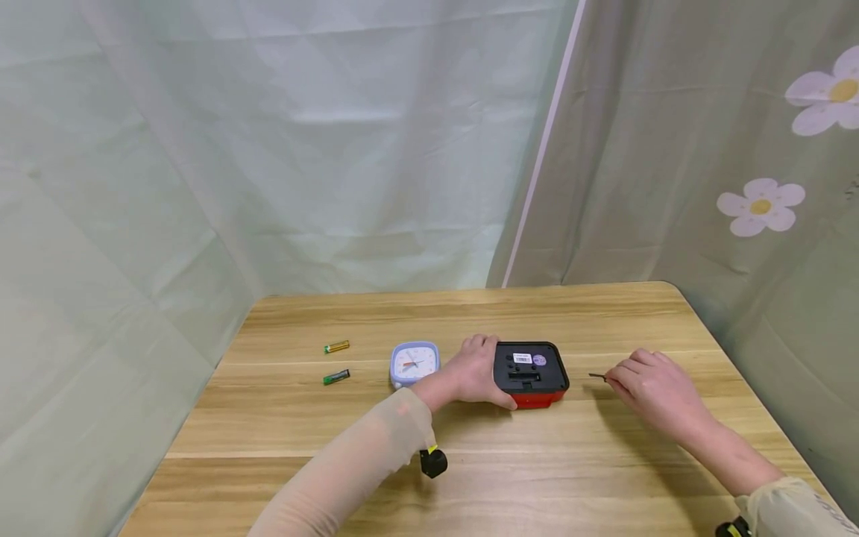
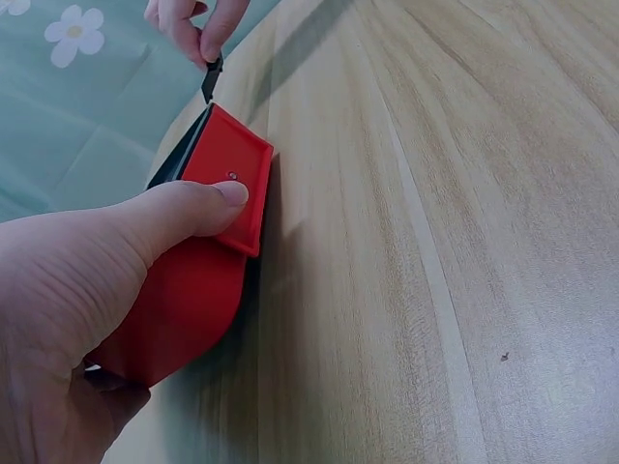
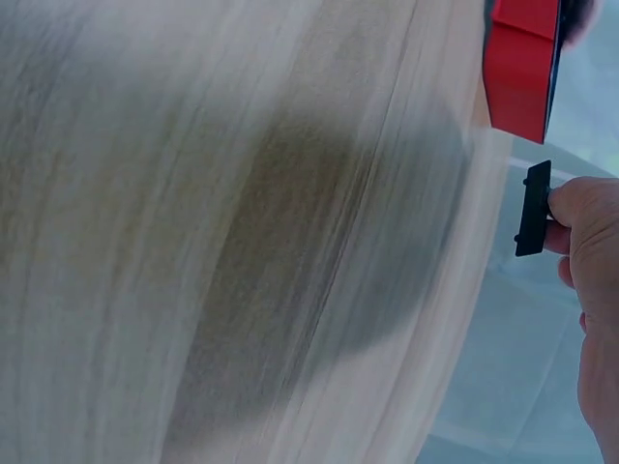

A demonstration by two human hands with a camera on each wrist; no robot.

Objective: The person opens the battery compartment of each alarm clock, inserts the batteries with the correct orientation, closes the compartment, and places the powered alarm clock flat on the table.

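A red clock (image 1: 535, 400) with a black back lies back-up on the table, its battery slot (image 1: 524, 377) uncovered. My left hand (image 1: 475, 369) grips its left side, thumb on the red front wall and fingers over the far edge; in the left wrist view the thumb presses the red casing (image 2: 193, 309). To the right of the clock, my right hand (image 1: 652, 385) pinches a small black battery cover (image 3: 534, 211) between thumb and fingers, held up off the table and apart from the clock. The clock's face is hidden underneath.
A blue-framed clock (image 1: 414, 363) stands just left of my left hand, dial showing. Farther left lie a gold-and-green battery (image 1: 337, 347) and a black-and-green battery (image 1: 336, 377). Curtains (image 1: 376, 164) hang behind the wooden table (image 1: 282, 418).
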